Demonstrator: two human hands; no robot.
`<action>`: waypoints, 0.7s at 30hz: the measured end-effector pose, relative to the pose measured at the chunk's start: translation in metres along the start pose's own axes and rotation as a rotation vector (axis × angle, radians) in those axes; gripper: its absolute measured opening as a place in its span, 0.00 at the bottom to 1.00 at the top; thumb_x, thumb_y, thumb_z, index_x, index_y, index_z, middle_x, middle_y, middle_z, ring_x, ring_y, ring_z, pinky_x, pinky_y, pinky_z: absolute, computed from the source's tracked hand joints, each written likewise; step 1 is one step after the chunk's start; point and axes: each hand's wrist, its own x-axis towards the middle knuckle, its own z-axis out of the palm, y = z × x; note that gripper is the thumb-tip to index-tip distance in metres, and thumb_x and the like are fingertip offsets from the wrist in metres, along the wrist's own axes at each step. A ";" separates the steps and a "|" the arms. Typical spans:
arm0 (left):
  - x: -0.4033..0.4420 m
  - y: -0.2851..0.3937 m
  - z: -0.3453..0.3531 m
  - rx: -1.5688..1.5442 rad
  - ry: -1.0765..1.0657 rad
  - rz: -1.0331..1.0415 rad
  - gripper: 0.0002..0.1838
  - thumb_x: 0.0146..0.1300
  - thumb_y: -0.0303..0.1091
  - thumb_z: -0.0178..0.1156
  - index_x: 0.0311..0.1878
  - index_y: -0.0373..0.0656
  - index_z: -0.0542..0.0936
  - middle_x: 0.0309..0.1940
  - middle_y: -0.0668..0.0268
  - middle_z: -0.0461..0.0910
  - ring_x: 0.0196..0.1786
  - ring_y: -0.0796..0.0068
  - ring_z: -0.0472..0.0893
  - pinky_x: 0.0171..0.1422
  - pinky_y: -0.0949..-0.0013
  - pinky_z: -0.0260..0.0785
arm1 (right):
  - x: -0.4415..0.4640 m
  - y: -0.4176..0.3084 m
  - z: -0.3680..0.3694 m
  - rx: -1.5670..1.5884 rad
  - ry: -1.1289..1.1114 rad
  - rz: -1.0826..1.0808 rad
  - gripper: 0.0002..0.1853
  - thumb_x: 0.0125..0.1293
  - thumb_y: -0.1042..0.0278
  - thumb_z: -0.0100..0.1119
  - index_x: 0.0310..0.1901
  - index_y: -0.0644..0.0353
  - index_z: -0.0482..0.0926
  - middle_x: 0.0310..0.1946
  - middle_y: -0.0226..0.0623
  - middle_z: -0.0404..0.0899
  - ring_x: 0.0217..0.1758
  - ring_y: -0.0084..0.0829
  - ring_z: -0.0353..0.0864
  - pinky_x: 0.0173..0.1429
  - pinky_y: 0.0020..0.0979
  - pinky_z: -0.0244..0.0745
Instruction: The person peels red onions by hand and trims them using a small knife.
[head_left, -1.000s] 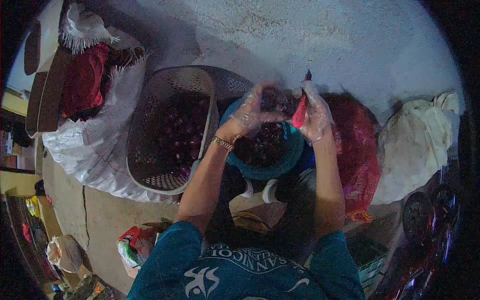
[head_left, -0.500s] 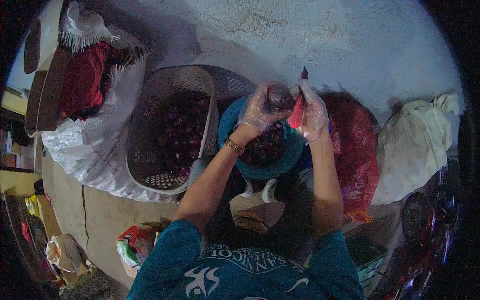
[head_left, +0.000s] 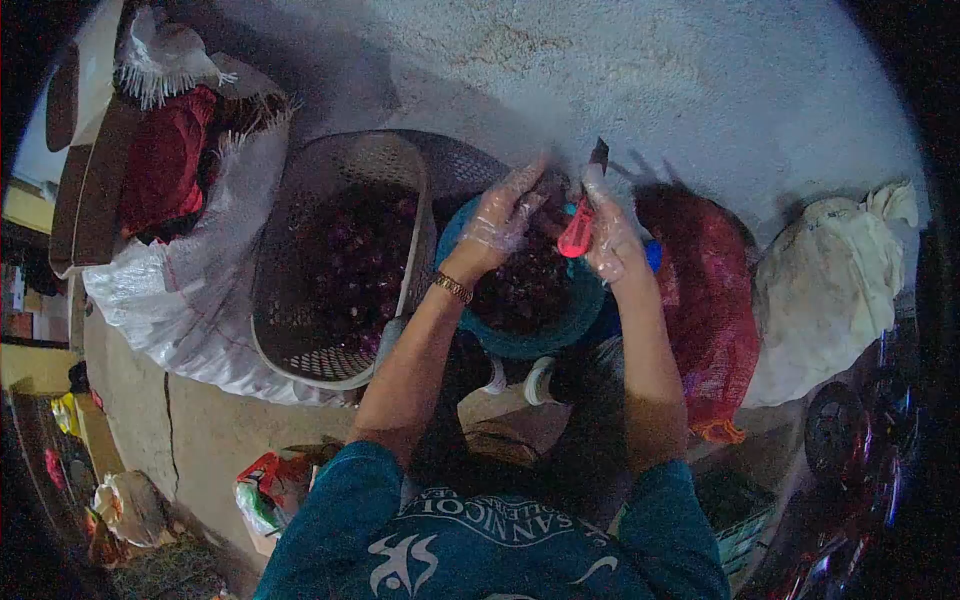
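Note:
My right hand [head_left: 615,235], in a clear plastic glove, is closed round a red-handled utility knife [head_left: 575,236], its dark blade pointing up and away. My left hand [head_left: 503,215], gloved likewise and with a bracelet at the wrist, is to its left. The left fingers reach forward with the thumb below them; a dark, blurred thing seems to lie at their tips, too dim to name. Below both hands stands a blue-green basin [head_left: 455,225] with dark purple pieces [head_left: 525,290], which look like red onions.
Left of the basin, a grey plastic crate [head_left: 420,215] contains more purple pieces. A white woven sack [head_left: 190,290] lies beyond it. On the right are a red mesh sack [head_left: 705,300] and a pale sack [head_left: 825,290]. The wall [head_left: 640,70] rises close ahead.
The round, dark bulb clear in my left hand earlier is no longer distinct. My left fingers have straightened, and the hands are slightly farther apart. The knife has tilted, its handle swung left.

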 end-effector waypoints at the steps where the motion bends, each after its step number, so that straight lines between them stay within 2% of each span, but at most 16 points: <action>1: 0.000 0.002 -0.003 -0.001 0.000 -0.001 0.28 0.65 0.27 0.54 0.68 0.42 0.61 0.66 0.57 0.64 0.66 0.65 0.66 0.70 0.65 0.57 | 0.000 0.000 0.000 0.000 0.001 0.001 0.15 0.63 0.53 0.61 0.43 0.55 0.75 0.35 0.30 0.77 0.40 0.29 0.79 0.48 0.35 0.77; 3: 0.000 0.006 -0.006 -0.107 0.008 -0.062 0.22 0.65 0.25 0.51 0.63 0.39 0.67 0.59 0.58 0.72 0.63 0.67 0.70 0.68 0.66 0.58 | -0.002 0.000 0.001 0.002 -0.077 0.022 0.16 0.63 0.53 0.61 0.43 0.56 0.75 0.36 0.31 0.78 0.41 0.28 0.78 0.48 0.35 0.77; 4: 0.000 0.004 -0.006 -0.106 0.008 -0.062 0.22 0.65 0.25 0.51 0.63 0.39 0.67 0.59 0.58 0.72 0.63 0.67 0.70 0.68 0.66 0.58 | -0.003 0.000 0.003 0.002 -0.077 0.022 0.16 0.63 0.53 0.61 0.43 0.56 0.75 0.36 0.31 0.78 0.41 0.28 0.78 0.48 0.35 0.77; 6: -0.001 -0.004 -0.003 -0.165 0.089 -0.043 0.15 0.65 0.23 0.51 0.55 0.38 0.72 0.50 0.62 0.76 0.55 0.70 0.74 0.64 0.67 0.62 | -0.008 0.000 0.007 -0.115 -0.056 -0.004 0.17 0.63 0.52 0.61 0.43 0.57 0.75 0.36 0.31 0.78 0.42 0.29 0.78 0.48 0.35 0.76; 7: -0.002 -0.009 -0.001 -0.165 0.089 -0.043 0.15 0.65 0.23 0.51 0.55 0.38 0.72 0.50 0.62 0.76 0.55 0.70 0.74 0.64 0.67 0.62 | -0.009 0.001 0.009 -0.116 -0.057 -0.004 0.17 0.63 0.52 0.61 0.43 0.57 0.75 0.36 0.31 0.78 0.42 0.29 0.78 0.48 0.35 0.76; 9: -0.001 -0.014 0.001 -0.300 0.182 -0.121 0.09 0.63 0.21 0.51 0.46 0.38 0.73 0.44 0.65 0.76 0.49 0.73 0.74 0.59 0.67 0.65 | -0.010 0.003 0.012 -0.090 -0.073 -0.008 0.18 0.63 0.50 0.60 0.42 0.57 0.75 0.36 0.31 0.77 0.41 0.28 0.77 0.46 0.33 0.75; 10: -0.002 -0.015 0.001 -0.301 0.182 -0.122 0.09 0.63 0.21 0.51 0.46 0.38 0.73 0.44 0.65 0.76 0.49 0.73 0.74 0.59 0.67 0.65 | -0.008 0.006 0.012 -0.091 -0.073 -0.007 0.18 0.63 0.50 0.60 0.42 0.57 0.75 0.36 0.31 0.77 0.41 0.28 0.77 0.46 0.33 0.75; 12: -0.002 -0.016 0.001 -0.320 0.339 -0.168 0.10 0.56 0.24 0.57 0.43 0.36 0.76 0.36 0.60 0.79 0.41 0.74 0.76 0.50 0.70 0.68 | -0.004 0.011 0.011 -0.079 -0.026 -0.027 0.18 0.64 0.49 0.59 0.41 0.57 0.75 0.36 0.31 0.76 0.40 0.29 0.76 0.43 0.32 0.73; 13: -0.001 -0.021 0.001 -0.320 0.340 -0.168 0.10 0.56 0.24 0.57 0.43 0.36 0.76 0.36 0.60 0.79 0.41 0.74 0.76 0.50 0.70 0.68 | -0.004 0.013 0.012 -0.079 -0.027 -0.027 0.18 0.64 0.49 0.59 0.41 0.57 0.75 0.36 0.31 0.76 0.40 0.29 0.76 0.43 0.32 0.73; 15: 0.001 -0.028 -0.001 -0.174 0.399 -0.167 0.10 0.55 0.26 0.59 0.41 0.37 0.76 0.35 0.58 0.80 0.39 0.66 0.79 0.47 0.65 0.70 | -0.003 0.018 0.016 -0.012 0.035 0.028 0.19 0.64 0.47 0.58 0.41 0.56 0.74 0.37 0.31 0.75 0.39 0.28 0.75 0.42 0.32 0.72; 16: 0.000 -0.028 -0.003 -0.175 0.399 -0.167 0.10 0.55 0.26 0.59 0.41 0.37 0.76 0.35 0.58 0.80 0.39 0.66 0.79 0.47 0.65 0.70 | -0.001 0.021 0.016 -0.012 0.035 0.029 0.19 0.64 0.47 0.58 0.41 0.56 0.74 0.37 0.31 0.75 0.39 0.28 0.75 0.42 0.32 0.72; 18: 0.000 -0.024 -0.008 0.235 0.352 -0.105 0.11 0.57 0.24 0.59 0.43 0.37 0.76 0.36 0.60 0.80 0.41 0.66 0.79 0.50 0.66 0.70 | 0.002 0.028 0.015 -0.008 0.035 0.018 0.21 0.64 0.43 0.56 0.42 0.55 0.74 0.37 0.31 0.75 0.39 0.29 0.74 0.41 0.32 0.72; 21: 0.000 -0.013 -0.009 0.367 0.321 -0.180 0.13 0.56 0.27 0.60 0.45 0.36 0.76 0.37 0.56 0.80 0.41 0.62 0.80 0.48 0.64 0.71 | 0.001 0.029 0.016 -0.035 0.026 0.022 0.24 0.63 0.39 0.54 0.43 0.55 0.74 0.36 0.30 0.74 0.39 0.28 0.75 0.41 0.32 0.73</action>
